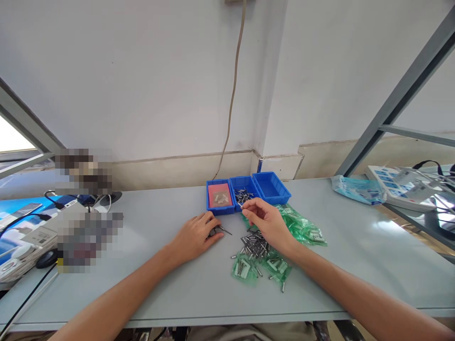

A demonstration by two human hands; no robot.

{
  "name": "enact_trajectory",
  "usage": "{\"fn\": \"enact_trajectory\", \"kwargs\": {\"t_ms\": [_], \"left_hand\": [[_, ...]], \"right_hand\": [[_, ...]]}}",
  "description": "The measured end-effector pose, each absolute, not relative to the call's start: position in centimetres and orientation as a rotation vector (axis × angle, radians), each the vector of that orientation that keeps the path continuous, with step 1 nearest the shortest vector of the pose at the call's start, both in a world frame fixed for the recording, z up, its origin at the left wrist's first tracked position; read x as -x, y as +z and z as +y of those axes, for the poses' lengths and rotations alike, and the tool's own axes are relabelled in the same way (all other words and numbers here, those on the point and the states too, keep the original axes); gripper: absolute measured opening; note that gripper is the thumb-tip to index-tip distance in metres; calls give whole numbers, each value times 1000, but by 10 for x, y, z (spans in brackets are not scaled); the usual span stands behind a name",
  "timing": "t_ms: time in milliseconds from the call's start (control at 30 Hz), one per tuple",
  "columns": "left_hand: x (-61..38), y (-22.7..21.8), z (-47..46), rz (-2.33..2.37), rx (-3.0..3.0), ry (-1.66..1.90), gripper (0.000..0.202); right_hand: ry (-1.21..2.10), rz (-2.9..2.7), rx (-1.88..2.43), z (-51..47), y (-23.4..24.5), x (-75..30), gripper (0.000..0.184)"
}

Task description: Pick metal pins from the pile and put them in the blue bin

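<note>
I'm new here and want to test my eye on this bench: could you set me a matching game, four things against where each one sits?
Things:
1. left hand
2. right hand
3. pink packet
4. white power strip

Places:
A. far right, on the next table
B. flat on the grey table, fingers over a few small metal pins
C. inside the leftmost blue bin
D. raised over the loose pile of metal pins, fingertips pinched near the middle blue bin

Pairs: 1-B, 2-D, 3-C, 4-A
</note>
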State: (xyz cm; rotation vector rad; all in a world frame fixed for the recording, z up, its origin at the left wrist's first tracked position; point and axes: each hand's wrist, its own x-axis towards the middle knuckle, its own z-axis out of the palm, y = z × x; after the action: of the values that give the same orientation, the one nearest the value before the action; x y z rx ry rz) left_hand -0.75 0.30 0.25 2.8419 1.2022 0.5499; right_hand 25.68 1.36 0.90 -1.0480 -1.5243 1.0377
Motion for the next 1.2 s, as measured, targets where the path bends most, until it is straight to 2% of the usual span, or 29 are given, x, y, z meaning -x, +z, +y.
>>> {"fn": "enact_trajectory", "kwargs": {"t_ms": [233, 500, 1200], "left_hand": [[7, 3, 4, 1168, -2821, 519, 22], [7, 4, 3, 1121, -2796, 536, 18], [8, 2, 5, 1126, -2777, 541, 14]], "right_hand": [[887, -1641, 1069, 7, 16, -256, 9], [1053, -1568, 1054, 8, 16, -255, 15], [1171, -1540, 994, 12, 9, -255, 20]]}}
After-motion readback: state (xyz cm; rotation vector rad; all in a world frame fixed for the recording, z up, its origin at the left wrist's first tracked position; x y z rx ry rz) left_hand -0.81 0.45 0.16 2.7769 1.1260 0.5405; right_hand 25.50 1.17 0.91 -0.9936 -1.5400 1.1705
